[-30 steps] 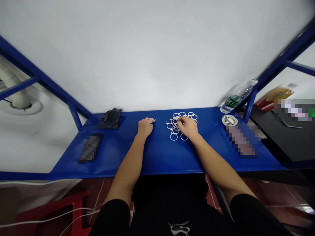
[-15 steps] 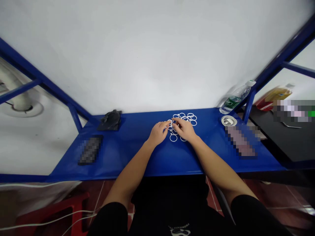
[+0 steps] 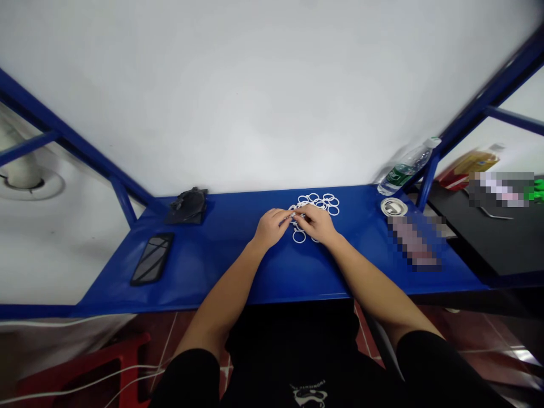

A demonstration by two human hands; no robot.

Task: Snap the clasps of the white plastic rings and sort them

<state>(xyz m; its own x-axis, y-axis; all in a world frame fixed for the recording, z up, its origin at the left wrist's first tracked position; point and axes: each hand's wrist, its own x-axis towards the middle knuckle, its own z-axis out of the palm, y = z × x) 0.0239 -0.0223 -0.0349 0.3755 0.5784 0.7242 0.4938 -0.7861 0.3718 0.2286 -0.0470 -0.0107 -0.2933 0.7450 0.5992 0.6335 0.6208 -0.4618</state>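
Observation:
Near the middle of the blue table (image 3: 221, 260), my left hand (image 3: 270, 228) and my right hand (image 3: 318, 222) meet with their fingertips pinched together. Between them is a small white part of what looks like a white ring; fingers cover most of it. Several thin white rings (image 3: 334, 215) lie loosely overlapping behind and beneath my right hand. One white ring (image 3: 299, 242) lies closer to me, just below the fingertips. Some of the pile is hidden by my right hand.
A black plastic bag (image 3: 187, 208) and a phone (image 3: 152, 260) lie to the left. On the right are a leaning water bottle (image 3: 397, 174), a coiled white cable (image 3: 394, 207) and a blurred-out flat item (image 3: 414, 241). Blue frame bars (image 3: 467, 124) rise at both ends.
My fingertips have come closer together, and the right-hand fingers have closed in on the small white part. The pile of rings looks unchanged. The view has shifted slightly.

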